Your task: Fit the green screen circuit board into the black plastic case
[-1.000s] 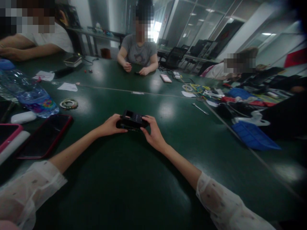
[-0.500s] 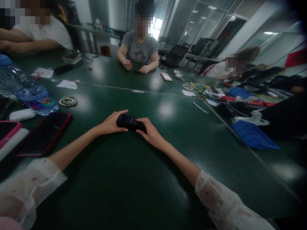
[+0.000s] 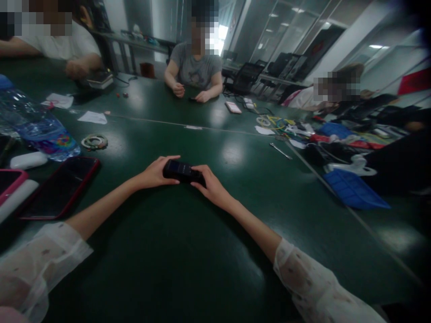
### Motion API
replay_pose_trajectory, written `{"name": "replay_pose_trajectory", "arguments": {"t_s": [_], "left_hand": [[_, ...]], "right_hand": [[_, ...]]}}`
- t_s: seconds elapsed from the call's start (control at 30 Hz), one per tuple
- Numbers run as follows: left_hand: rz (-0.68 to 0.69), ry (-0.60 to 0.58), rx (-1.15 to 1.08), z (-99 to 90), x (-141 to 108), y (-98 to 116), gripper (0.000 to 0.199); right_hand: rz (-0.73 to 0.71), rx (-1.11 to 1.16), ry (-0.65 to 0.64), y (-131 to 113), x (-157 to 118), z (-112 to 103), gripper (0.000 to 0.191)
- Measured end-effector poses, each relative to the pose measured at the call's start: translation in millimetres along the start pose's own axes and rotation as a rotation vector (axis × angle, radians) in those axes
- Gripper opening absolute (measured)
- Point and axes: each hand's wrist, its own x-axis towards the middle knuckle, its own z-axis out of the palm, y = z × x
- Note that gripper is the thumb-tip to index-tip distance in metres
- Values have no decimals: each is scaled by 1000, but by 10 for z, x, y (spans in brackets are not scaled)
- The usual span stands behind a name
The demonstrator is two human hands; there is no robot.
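Note:
A small black device (image 3: pixel 183 171) with a dark screen and a row of small marks lies level at the middle of the green table (image 3: pixel 168 251). My left hand (image 3: pixel 154 172) grips its left end, thumb and fingers on its near and far edges. Around the right end is my right hand (image 3: pixel 210 183), its fingers closed on the device. To the left of my left hand are a dark phone with a red edge (image 3: pixel 63 186) and a beaded bracelet (image 3: pixel 94 142).
A water bottle (image 3: pixel 37 128), a white case (image 3: pixel 28 160) and a pink-edged phone (image 3: pixel 11 181) stand or lie at the left. At the right are a wrench (image 3: pixel 280 151), a blue tray (image 3: pixel 355 188) and tangled cables (image 3: pixel 278 123). A person (image 3: pixel 195 67) sits opposite.
The person at the far left has moved a hand toward the dark stack on the table. My hands and the black device have hardly moved.

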Motion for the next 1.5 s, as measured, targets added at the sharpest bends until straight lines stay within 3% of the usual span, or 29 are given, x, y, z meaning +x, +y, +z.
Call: {"name": "replay_pose_trajectory", "arguments": {"t_s": [0.73,1.5], "left_hand": [[25,-3,-21,-14,0,2,85],[30,5,-10,18,7,-74,86]], "right_hand": [[-19,-38,-1,26,-14,16,48],[6,54,106,30,-14,25,44]]}}
